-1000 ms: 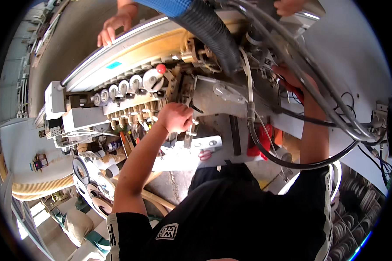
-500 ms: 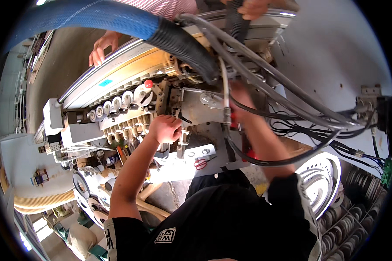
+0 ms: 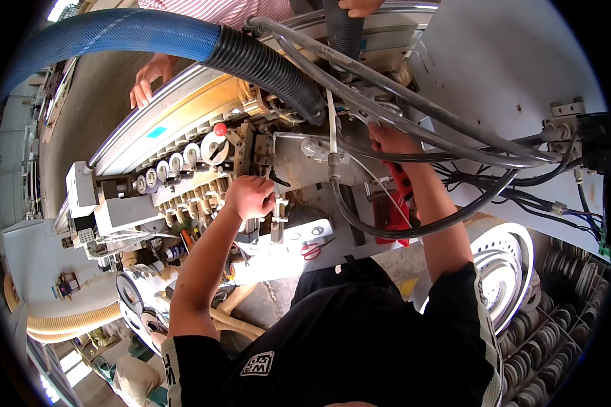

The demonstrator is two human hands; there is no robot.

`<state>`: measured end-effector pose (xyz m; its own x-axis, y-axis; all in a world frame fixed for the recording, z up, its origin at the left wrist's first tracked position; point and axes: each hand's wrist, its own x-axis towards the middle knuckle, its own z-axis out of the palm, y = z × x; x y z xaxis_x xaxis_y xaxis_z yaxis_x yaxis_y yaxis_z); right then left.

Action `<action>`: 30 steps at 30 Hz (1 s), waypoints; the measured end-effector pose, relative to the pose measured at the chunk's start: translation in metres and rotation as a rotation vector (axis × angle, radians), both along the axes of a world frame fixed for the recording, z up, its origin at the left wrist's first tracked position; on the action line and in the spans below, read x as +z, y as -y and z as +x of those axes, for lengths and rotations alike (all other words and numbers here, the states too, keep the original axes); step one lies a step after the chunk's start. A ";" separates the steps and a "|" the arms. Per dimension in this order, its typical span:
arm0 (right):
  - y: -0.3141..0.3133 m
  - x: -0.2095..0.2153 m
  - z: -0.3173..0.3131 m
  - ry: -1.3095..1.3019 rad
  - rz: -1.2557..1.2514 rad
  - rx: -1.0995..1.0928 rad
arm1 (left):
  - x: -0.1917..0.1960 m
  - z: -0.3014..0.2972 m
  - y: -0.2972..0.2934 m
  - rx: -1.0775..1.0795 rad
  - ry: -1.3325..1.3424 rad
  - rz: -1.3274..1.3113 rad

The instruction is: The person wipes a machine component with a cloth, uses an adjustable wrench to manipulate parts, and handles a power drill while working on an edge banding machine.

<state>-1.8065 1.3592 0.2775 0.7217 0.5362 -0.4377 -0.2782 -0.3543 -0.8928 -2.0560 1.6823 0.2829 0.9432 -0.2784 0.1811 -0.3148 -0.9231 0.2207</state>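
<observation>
My left hand (image 3: 250,197) is curled closed over the machine's front edge, beside a small black lever handle (image 3: 279,180) and above an upright metal post (image 3: 278,220). Whatever it grips, if anything, is hidden under the fingers. Among the hoses, my right hand (image 3: 392,140) reaches to the machine with its fingers bent together. A bit of metal shows at the fingertips, too small to name. Below that wrist are a red-and-black tool (image 3: 401,180) and a red tray-like thing (image 3: 391,214). Scissors with red handles (image 3: 311,252) lie on the white front ledge (image 3: 278,266).
A blue hose (image 3: 136,30) with a black ribbed end crosses above the machine. Grey hoses (image 3: 360,71) and a looping black cable (image 3: 414,233) pass around my right arm. Across the machine, another person's hand (image 3: 151,80) rests on the rail. White wheels (image 3: 214,149) line the left side.
My right hand, blurred before, is now sharp and slightly farther right. The red tray-like thing and red-and-black tool show more fully. The whole view has shifted slightly; my left hand stays in place.
</observation>
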 end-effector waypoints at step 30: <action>-0.059 -0.011 -0.065 0.087 0.445 -0.343 | -0.005 -0.006 -0.004 -0.011 -0.030 0.026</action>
